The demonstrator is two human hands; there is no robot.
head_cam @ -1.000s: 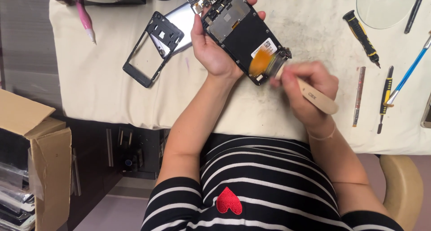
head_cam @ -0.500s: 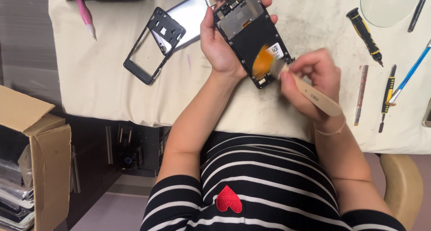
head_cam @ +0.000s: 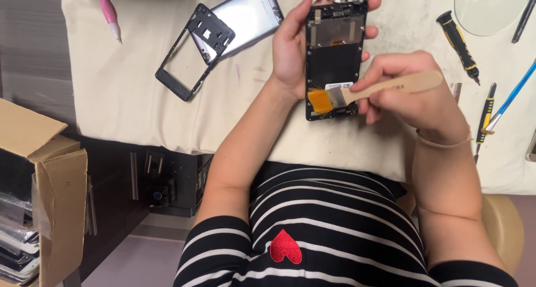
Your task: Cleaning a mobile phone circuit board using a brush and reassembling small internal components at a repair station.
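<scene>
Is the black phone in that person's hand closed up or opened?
Opened. The black phone in the left hand shows its bare inner frame and circuit board, and its black plastic middle frame lies apart on the cloth.

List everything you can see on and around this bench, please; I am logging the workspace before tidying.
opened phone body: 1, black, held over the cloth
brush: 1, wooden handle, orange bristles on the phone's lower end
phone frame: 1, black, on the cloth at left
back panel: 1, silvery, partly under the frame
pen: 1, pink, top left
screwdrivers: 2 with black handles, right side
blue-handled tool: 1, far right
glass disc: 1, clear, top right
cloth: 1, cream, covering the bench
cardboard box: 1, brown, lower left
left hand: holds the phone
right hand: grips the brush
</scene>
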